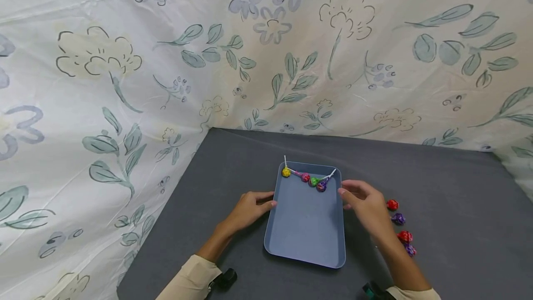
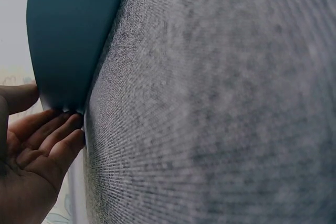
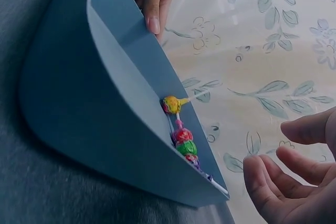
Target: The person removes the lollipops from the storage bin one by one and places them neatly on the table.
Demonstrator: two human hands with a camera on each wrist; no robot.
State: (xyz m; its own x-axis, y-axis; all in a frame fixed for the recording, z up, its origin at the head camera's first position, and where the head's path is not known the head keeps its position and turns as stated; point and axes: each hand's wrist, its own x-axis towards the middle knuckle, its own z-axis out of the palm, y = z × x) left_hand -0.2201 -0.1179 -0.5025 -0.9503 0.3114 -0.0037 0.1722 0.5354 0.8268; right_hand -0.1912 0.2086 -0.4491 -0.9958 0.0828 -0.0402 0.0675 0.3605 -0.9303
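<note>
A blue-grey rectangular tray [image 1: 308, 226] lies on the dark cloth in front of me. My left hand [image 1: 249, 208] grips its left side, the thumb over the rim and the fingers against the outer wall, as the left wrist view [image 2: 39, 153] shows. Beside the right rim is my right hand [image 1: 363, 203], fingers bent loosely, and the right wrist view shows a gap between thumb and fingers with nothing held. Inside the tray's far end lie several wrapped lollipops: a yellow lollipop [image 3: 171, 104], a pink lollipop [image 1: 306, 177], a green lollipop [image 1: 313, 182] and a purple lollipop [image 1: 321, 186].
More lollipops lie on the cloth right of my right forearm: a red lollipop [image 1: 392, 205], a purple lollipop [image 1: 398, 219], and another red lollipop [image 1: 405, 236] against a second purple lollipop [image 1: 410, 249]. A floral curtain [image 1: 250, 82] encloses the back and left of the dark surface.
</note>
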